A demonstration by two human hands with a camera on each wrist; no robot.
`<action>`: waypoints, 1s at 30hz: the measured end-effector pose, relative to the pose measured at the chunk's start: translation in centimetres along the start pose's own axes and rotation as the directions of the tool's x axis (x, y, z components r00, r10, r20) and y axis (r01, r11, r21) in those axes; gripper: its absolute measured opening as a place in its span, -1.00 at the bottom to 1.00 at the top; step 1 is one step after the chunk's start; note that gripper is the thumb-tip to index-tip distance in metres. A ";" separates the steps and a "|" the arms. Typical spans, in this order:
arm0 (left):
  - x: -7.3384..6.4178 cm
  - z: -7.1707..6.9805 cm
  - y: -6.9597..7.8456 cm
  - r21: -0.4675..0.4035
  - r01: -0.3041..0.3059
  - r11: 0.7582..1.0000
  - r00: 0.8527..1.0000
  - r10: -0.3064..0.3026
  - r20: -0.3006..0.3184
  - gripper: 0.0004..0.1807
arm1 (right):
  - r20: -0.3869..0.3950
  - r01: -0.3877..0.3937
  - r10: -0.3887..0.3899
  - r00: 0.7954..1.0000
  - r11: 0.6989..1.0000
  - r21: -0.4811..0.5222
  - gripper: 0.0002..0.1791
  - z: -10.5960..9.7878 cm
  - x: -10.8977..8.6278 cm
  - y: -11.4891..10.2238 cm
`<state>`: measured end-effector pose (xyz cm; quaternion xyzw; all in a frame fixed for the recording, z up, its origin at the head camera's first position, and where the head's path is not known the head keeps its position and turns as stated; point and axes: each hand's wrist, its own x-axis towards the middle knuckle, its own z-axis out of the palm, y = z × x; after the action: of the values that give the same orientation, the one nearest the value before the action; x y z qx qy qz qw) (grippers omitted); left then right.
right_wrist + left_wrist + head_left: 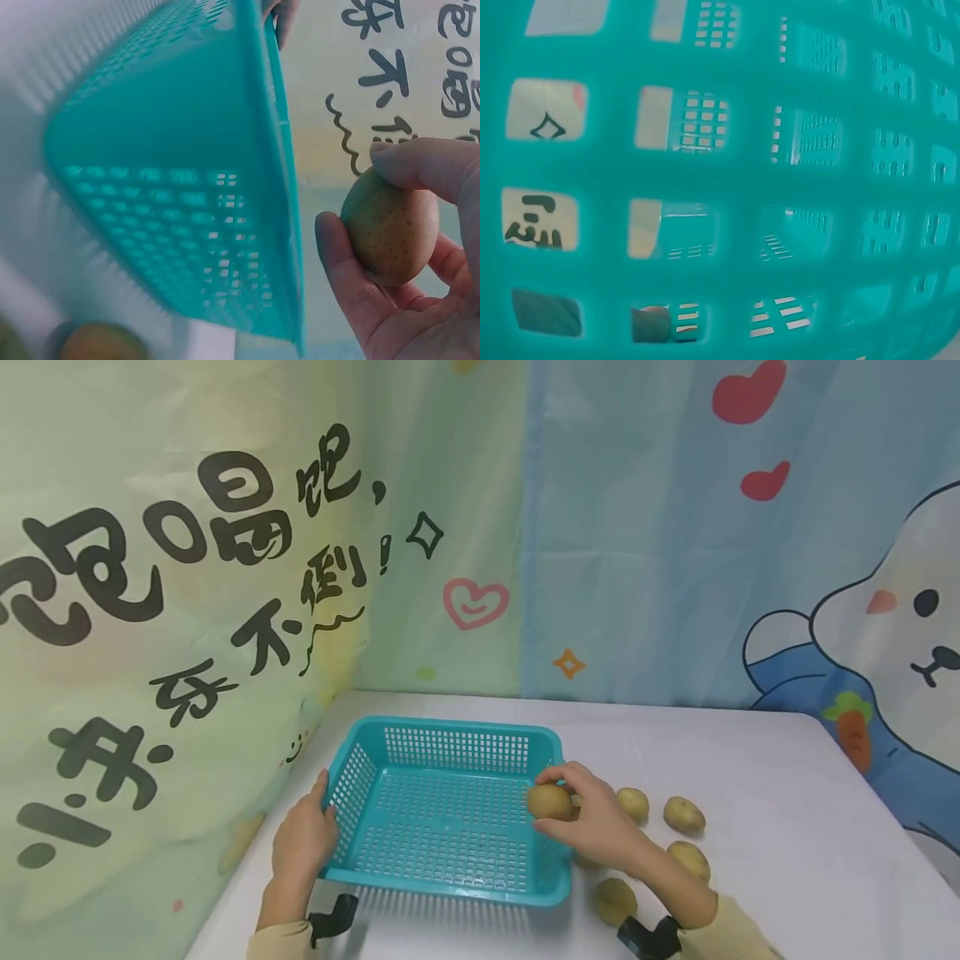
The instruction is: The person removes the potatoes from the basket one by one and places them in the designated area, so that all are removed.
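Note:
A turquoise plastic basket (450, 827) with perforated walls stands on the white table, its inside bare. My left hand (306, 835) grips the left rim, fingers along the outer side. Close in the left wrist view, the basket's lattice wall (739, 176) fills the picture. With thumb and fingers, my right hand (596, 814) holds a potato (550, 802) over the basket's right rim. The right wrist view shows this brown, speckled potato (394, 229) pinched between thumb and fingers, beside the basket's rim.
Several more potatoes lie right of the basket, among them one (684, 816) farther right, one (633, 806) behind the hand and one (615, 902) near the front. A printed curtain (630, 568) hangs behind the white table (780, 860).

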<state>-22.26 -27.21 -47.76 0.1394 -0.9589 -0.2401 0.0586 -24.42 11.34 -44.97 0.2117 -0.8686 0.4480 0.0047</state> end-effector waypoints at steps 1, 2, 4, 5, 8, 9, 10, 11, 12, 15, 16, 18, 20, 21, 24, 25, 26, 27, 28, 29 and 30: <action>0.1 -0.1 0.1 0.002 -0.002 1.000 1.000 0.002 0.000 -0.34 | -0.008 -0.013 0.013 1.000 1.000 0.022 -0.51 -0.3 -0.4 0.3; 0.1 -0.1 0.1 0.003 -0.001 1.000 1.000 0.001 0.002 -0.34 | -0.015 -0.026 0.026 1.000 0.999 0.039 -0.51 -0.5 -0.8 0.6; 0.1 -0.2 0.2 0.002 0.005 1.000 1.000 -0.005 0.010 -0.33 | -0.027 -0.053 0.055 0.998 0.995 0.086 -0.50 -0.9 -1.7 1.0; 0.1 -0.2 0.3 0.000 0.008 1.000 1.000 -0.008 0.013 -0.33 | -0.034 -0.066 0.070 0.997 0.992 0.105 -0.49 -1.1 -2.2 1.2; 0.0 -0.2 0.3 -0.001 0.015 1.000 1.000 -0.015 0.019 -0.32 | -0.049 -0.131 0.140 0.989 0.979 0.158 -0.45 -1.5 -3.7 1.8; 0.0 -0.2 0.3 -0.001 0.014 1.000 1.000 -0.014 0.019 -0.32 | -0.058 -0.149 0.161 0.985 0.974 0.172 -0.44 -1.6 -4.3 1.9; 0.0 -0.2 0.2 -0.002 0.015 1.000 1.000 -0.015 0.020 -0.32 | -0.066 -0.167 0.182 0.981 0.968 0.186 -0.43 -1.7 -4.8 2.0; 0.0 -0.2 0.2 -0.002 0.017 1.000 1.000 -0.017 0.021 -0.32 | -0.073 -0.184 0.202 0.977 0.963 0.199 -0.42 -1.8 -5.4 2.2; 0.0 -0.3 0.2 0.000 0.017 1.000 1.000 -0.017 0.022 -0.32 | -0.081 -0.199 0.220 0.972 0.958 0.207 -0.42 -1.8 -6.0 2.4; 0.0 -0.3 0.2 0.005 0.021 1.000 1.000 -0.021 0.023 -0.32 | -0.101 -0.218 0.244 0.964 0.952 0.217 -0.43 -1.9 -7.7 3.0; 0.0 -0.4 0.2 0.005 0.025 1.000 0.999 -0.025 0.025 -0.33 | -0.105 -0.227 0.253 0.962 0.950 0.213 -0.43 -1.9 -8.3 3.2; 0.0 -0.4 0.3 0.007 0.028 1.000 0.999 -0.028 0.028 -0.33 | -0.112 -0.252 0.278 0.954 0.946 0.202 -0.43 -2.1 -9.2 3.7; 0.0 -0.5 0.3 0.005 0.028 1.000 0.999 -0.028 0.033 -0.33 | -0.113 -0.298 0.321 0.940 0.937 0.181 -0.41 -2.4 -10.2 4.3; 0.0 -0.5 0.3 0.002 0.030 1.000 0.999 -0.030 0.035 -0.33 | -0.115 -0.325 0.346 0.931 0.931 0.164 -0.39 -2.5 -10.6 4.6; -0.1 -0.5 0.3 0.000 0.028 1.000 0.999 -0.028 0.035 -0.34 | -0.113 -0.421 0.434 0.894 0.899 0.123 -0.33 -2.9 -12.0 5.8; -0.1 -0.5 0.3 -0.002 0.030 1.000 0.999 -0.030 0.037 -0.34 | -0.114 -0.456 0.467 0.877 0.883 0.111 -0.31 -2.9 -12.5 6.3; -0.1 -0.5 0.3 -0.002 0.032 0.999 0.999 -0.032 0.037 -0.34 | -0.117 -0.486 0.495 0.861 0.868 0.099 -0.29 -2.9 -12.9 6.7; -0.1 -0.4 0.3 -0.001 0.034 0.999 0.999 -0.034 0.036 -0.34 | -0.123 -0.510 0.519 0.846 0.854 0.098 -0.27 -2.9 -13.4 7.1; -0.1 -0.4 0.3 0.000 0.034 0.999 0.999 -0.034 0.035 -0.34 | -0.130 -0.524 0.534 0.836 0.845 0.102 -0.26 -2.8 -13.8 7.5; -0.1 -0.4 0.3 0.001 0.035 0.999 0.999 -0.035 0.033 -0.34 | -0.139 -0.535 0.546 0.826 0.837 0.114 -0.26 -2.6 -14.2 7.9; -0.1 -0.4 0.3 0.000 0.035 0.999 0.999 -0.035 0.034 -0.34 | -0.153 -0.538 0.552 0.820 0.834 0.124 -0.26 -2.4 -14.6 8.2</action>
<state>-22.17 -27.13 -47.28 0.1523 -0.9571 -0.2435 0.0382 -14.61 22.68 -52.78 -0.0872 -0.8710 0.4806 -0.0522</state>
